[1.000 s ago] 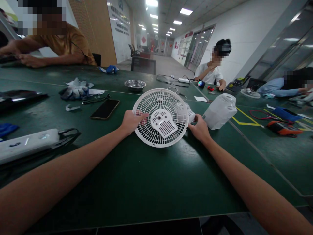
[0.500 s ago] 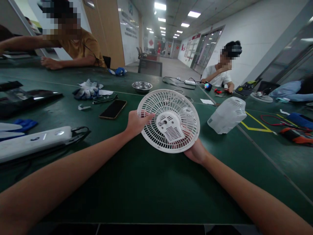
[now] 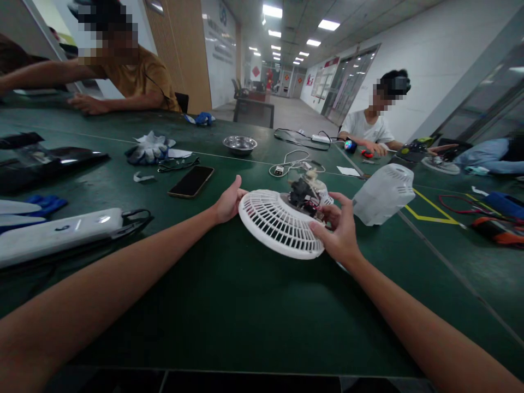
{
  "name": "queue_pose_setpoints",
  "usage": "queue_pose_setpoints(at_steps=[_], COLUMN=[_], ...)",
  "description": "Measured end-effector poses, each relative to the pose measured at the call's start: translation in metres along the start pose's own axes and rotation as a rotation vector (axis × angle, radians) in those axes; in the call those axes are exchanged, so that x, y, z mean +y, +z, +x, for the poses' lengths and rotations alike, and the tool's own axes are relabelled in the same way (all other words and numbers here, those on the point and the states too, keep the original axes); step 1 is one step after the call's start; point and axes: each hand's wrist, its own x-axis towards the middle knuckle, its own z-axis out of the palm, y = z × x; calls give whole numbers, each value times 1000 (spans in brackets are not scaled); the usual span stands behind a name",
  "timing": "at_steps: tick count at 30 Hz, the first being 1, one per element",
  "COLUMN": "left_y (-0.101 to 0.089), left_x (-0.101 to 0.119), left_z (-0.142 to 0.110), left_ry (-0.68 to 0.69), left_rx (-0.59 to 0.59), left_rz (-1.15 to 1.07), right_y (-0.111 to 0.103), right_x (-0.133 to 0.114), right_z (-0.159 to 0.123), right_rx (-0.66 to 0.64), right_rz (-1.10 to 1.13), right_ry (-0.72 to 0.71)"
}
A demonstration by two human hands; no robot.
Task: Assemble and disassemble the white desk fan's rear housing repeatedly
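Observation:
A round white fan grille point(image 3: 278, 224) lies almost flat above the green table point(image 3: 229, 305), with a small motor and wires point(image 3: 303, 192) showing on its top side. My left hand point(image 3: 228, 203) grips the grille's left rim. My right hand point(image 3: 339, 229) holds the right rim, fingers curled over the edge near the motor. A white fan housing point(image 3: 385, 194) lies on its side just right of my right hand.
A black phone point(image 3: 191, 181), glasses, gloves point(image 3: 149, 148) and a steel bowl point(image 3: 239, 144) lie beyond the grille. A white power strip point(image 3: 61, 232) is at the left. A white cable point(image 3: 286, 164) sits behind the grille. Other people sit at the far left and right.
The grille has tipped from nearly upright, its back facing me, to almost flat with the motor side up. My right hand moved from beneath it to its right rim.

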Motion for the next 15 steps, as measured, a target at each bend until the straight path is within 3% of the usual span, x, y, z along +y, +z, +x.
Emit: queue_pose_setpoints(at_steps=[2, 4, 8, 13, 15], left_y=[0, 0, 5, 9, 9], left_x=[1, 0, 1, 3, 2], left_z=[0, 1, 2, 2, 2], left_ry=[-24, -33, -65, -76, -63], left_rx=[-22, 49, 167, 215, 216], left_rz=[-81, -96, -55, 0, 10], right_y=[2, 3, -2, -20, -25], right_x=[0, 1, 7, 32, 47], right_z=[0, 1, 9, 29, 37], right_rx=[-74, -143, -216, 78, 107], right_rz=[-151, -240, -200, -380, -485], right_ry=[-86, -116, -120, -153, -151])
